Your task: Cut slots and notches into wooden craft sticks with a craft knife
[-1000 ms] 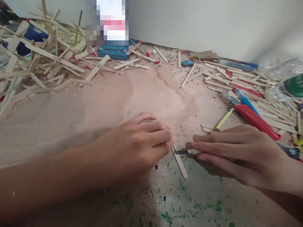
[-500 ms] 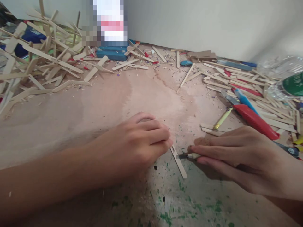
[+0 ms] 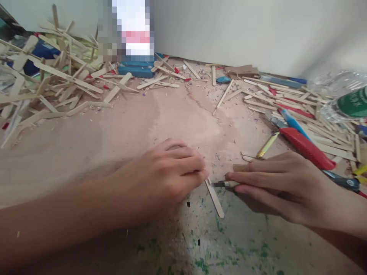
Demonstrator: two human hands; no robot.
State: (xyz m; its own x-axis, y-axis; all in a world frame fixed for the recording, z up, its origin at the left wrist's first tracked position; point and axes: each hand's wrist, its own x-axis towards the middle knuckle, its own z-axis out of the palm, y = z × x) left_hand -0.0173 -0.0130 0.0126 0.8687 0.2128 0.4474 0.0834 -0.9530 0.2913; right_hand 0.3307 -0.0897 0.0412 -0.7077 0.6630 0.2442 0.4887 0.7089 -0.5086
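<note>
Shifting up along the flat, round-ended wooden stick [image 3: 217, 203], the slim cutting tool with a dark metal blade [image 3: 220, 184] is sitting slightly nearer the left hand [image 3: 172, 172] than half a second ago. Curled close together, the left fingers are holding the stick against the pinkish plywood bench [image 3: 129, 118], between the two hands. The right hand [image 3: 289, 187] is grasping the tool's pale handle, fingers closed around it, while the blade is meeting the stick's edge.

Beyond the right hand, a red-handled utility knife [image 3: 306, 148] is lying near a narrow yellow piece [image 3: 268, 146]. A tangled heap of pale wooden sticks [image 3: 69, 78] is crowding the far left, and a clear plastic bottle with a green label [image 3: 329, 110] is resting at the right.

The left fingers are covering the stick's far end; the right ones are hiding much of the handle. The picture's right edge is cutting off the bottle, and coarse pixels are masking a bright upright object [image 3: 137, 30].
</note>
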